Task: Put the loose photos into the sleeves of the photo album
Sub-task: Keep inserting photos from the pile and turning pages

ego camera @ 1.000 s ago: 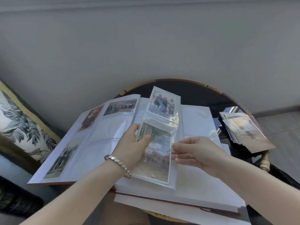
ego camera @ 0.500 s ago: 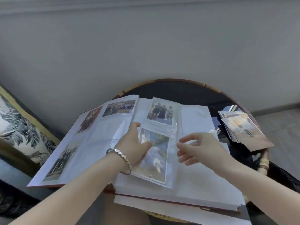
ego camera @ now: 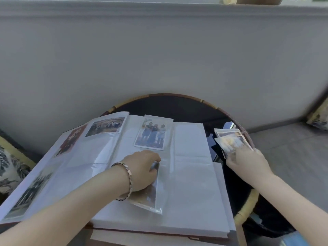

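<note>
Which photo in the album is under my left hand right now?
The photo in the lower sleeve of the right page, directly below the portrait of three people; your left hand covers most of it.

Soft, even daylight; glare on plastic sleeves [ego camera: 106, 153]; motion blur, wide-angle edge bending.

The photo album [ego camera: 191, 183] has white pages and a reddish-brown cover edge. The bench [ego camera: 177, 107] is black with a tan woven rim. At 3 o'clock, the loose photos [ego camera: 230, 142] show yellow-orange tones. At 9 o'clock, a cushion [ego camera: 8, 167] carries black-and-white leaves, yellow-bordered.
</note>
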The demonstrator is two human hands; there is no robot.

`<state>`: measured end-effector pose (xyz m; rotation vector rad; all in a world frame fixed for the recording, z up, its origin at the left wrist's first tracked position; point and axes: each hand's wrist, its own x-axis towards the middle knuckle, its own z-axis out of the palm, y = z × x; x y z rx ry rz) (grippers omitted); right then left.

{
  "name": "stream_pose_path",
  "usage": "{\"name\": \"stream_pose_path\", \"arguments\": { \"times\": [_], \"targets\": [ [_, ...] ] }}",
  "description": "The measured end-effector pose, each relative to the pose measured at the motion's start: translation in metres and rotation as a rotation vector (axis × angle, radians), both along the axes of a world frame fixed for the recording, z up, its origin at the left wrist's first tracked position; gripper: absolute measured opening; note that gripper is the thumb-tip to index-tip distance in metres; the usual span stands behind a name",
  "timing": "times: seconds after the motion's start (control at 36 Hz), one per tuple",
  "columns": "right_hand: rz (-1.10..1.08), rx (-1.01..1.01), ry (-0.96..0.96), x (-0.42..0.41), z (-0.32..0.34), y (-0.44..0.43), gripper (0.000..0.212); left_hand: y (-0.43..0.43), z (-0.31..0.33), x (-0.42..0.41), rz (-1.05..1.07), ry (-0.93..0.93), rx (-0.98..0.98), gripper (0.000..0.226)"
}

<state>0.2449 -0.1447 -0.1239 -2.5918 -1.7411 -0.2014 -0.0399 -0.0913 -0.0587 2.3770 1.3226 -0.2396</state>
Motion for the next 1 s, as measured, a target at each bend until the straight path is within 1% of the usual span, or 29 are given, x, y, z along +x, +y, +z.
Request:
{"name": "stream_pose_path", "arguments": {
  "times": [0.08, 0.11, 0.17, 0.19, 0.25, 0.28, 0.31, 0.33, 0.36, 0.39, 0.44, 0.47, 0.5, 0.53, 0.56, 0.61, 0.67, 0.69, 0.75, 0.81, 0.83, 0.89, 0.92, 0.94, 1.0],
  "targets": [
    [0.027, -0.015, -0.058, -0.003, 0.000, -0.002, 0.021, -0.002, 0.016, -0.001, -0.030, 0.013, -0.071, 0.037],
    [0.048, -0.058, -0.084, -0.005, 0.001, -0.003, 0.020, -0.002, 0.024, -0.001, -0.023, 0.000, -0.106, 0.036],
    [0.080, -0.168, -0.255, -0.004, -0.002, -0.004, 0.021, 0.002, 0.040, 0.001, 0.009, -0.055, -0.191, 0.034],
    [0.075, -0.168, -0.311, -0.004, 0.000, -0.005, 0.021, 0.005, 0.049, 0.002, 0.021, -0.087, -0.219, 0.032],
    [0.106, -0.087, -0.293, -0.002, 0.002, -0.005, 0.029, 0.012, 0.061, 0.008, 0.056, -0.181, -0.249, 0.026],
    [0.089, -0.062, -0.289, -0.002, 0.005, -0.004, 0.028, 0.015, 0.064, 0.013, 0.084, -0.249, -0.261, 0.023],
    [0.088, -0.007, -0.279, -0.002, 0.003, -0.003, 0.019, 0.017, 0.064, 0.019, 0.116, -0.332, -0.268, 0.020],
    [0.110, 0.113, -0.262, -0.003, 0.004, -0.002, 0.014, 0.018, 0.062, 0.027, 0.154, -0.417, -0.277, 0.016],
    [0.131, 0.242, -0.231, -0.007, 0.007, 0.000, 0.023, 0.018, 0.060, 0.035, 0.199, -0.503, -0.297, 0.013],
    [0.155, 0.373, -0.215, -0.014, 0.012, -0.002, 0.028, 0.017, 0.057, 0.045, 0.251, -0.587, -0.345, 0.013],
    [0.248, 0.610, -0.203, -0.032, 0.018, -0.004, 0.025, 0.012, 0.049, 0.063, 0.361, -0.751, -0.538, 0.024],
    [0.302, 0.690, -0.202, -0.044, 0.024, -0.006, 0.027, 0.009, 0.046, 0.071, 0.419, -0.814, -0.649, 0.029],
    [0.338, 0.763, -0.186, -0.055, 0.027, -0.007, 0.034, 0.005, 0.043, 0.077, 0.460, -0.864, -0.737, 0.029],
    [0.380, 0.817, -0.155, -0.066, 0.026, -0.008, 0.041, 0.001, 0.039, 0.082, 0.476, -0.905, -0.786, 0.026],
    [0.433, 0.832, -0.101, -0.076, 0.026, -0.009, 0.042, -0.001, 0.033, 0.086, 0.479, -0.946, -0.796, 0.019],
    [0.541, 0.791, 0.015, -0.093, 0.024, -0.012, 0.042, -0.003, 0.023, 0.087, 0.520, -1.020, -0.717, 0.009],
    [0.623, 0.710, 0.158, -0.101, 0.026, -0.014, 0.044, 0.002, 0.017, 0.081, 0.615, -1.030, -0.578, 0.012],
    [0.643, 0.677, 0.267, -0.101, 0.028, -0.014, 0.045, 0.005, 0.015, 0.076, 0.642, -1.030, -0.514, 0.013],
    [0.588, 0.605, 0.507, -0.100, 0.034, -0.013, 0.039, 0.015, 0.013, 0.063, 0.658, -1.011, -0.342, 0.014],
    [0.449, 0.472, 0.681, -0.093, 0.040, -0.003, 0.032, 0.027, 0.013, 0.049, 0.672, -1.024, -0.203, 0.018],
    [0.383, 0.396, 0.714, -0.089, 0.040, 0.003, 0.032, 0.031, 0.013, 0.041, 0.683, -1.049, -0.173, 0.020],
    [0.291, 0.262, 0.724, -0.082, 0.039, 0.019, 0.045, 0.040, 0.013, 0.029, 0.709, -1.063, -0.135, 0.020],
    [0.269, 0.200, 0.709, -0.082, 0.039, 0.027, 0.051, 0.043, 0.011, 0.024, 0.719, -1.043, -0.104, 0.025],
    [0.263, 0.136, 0.665, -0.083, 0.037, 0.034, 0.057, 0.046, 0.010, 0.021, 0.715, -1.018, -0.073, 0.028],
    [0.265, 0.000, 0.543, -0.086, 0.030, 0.048, 0.066, 0.049, 0.007, 0.015, 0.681, -0.967, -0.004, 0.026]
  ]
}}
